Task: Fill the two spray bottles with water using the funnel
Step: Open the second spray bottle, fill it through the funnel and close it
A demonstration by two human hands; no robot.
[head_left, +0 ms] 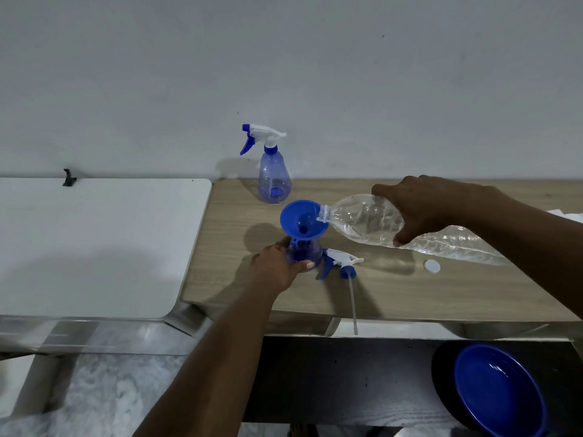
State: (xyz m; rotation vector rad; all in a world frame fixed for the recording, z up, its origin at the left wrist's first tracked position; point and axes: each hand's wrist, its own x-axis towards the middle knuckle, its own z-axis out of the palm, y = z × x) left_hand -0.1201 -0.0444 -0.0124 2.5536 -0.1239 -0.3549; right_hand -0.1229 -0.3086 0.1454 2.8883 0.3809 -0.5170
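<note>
Left hand wraps its fingers and thumb round the belly of the open spray bottle, which stands near the front-left corner of the wooden counter. A blue funnel sits in the bottle's neck. Right hand grips a clear water bottle from above, tilted almost flat, with its mouth over the funnel's right rim. Whether water is running cannot be told.

The removed spray head lies just beside the held bottle, on its right, and its tube reaches past the counter's front edge. A white cap lies further right. The second spray bottle stands upright at the back edge, head screwed on. Below the front-right corner sits a blue bowl.
</note>
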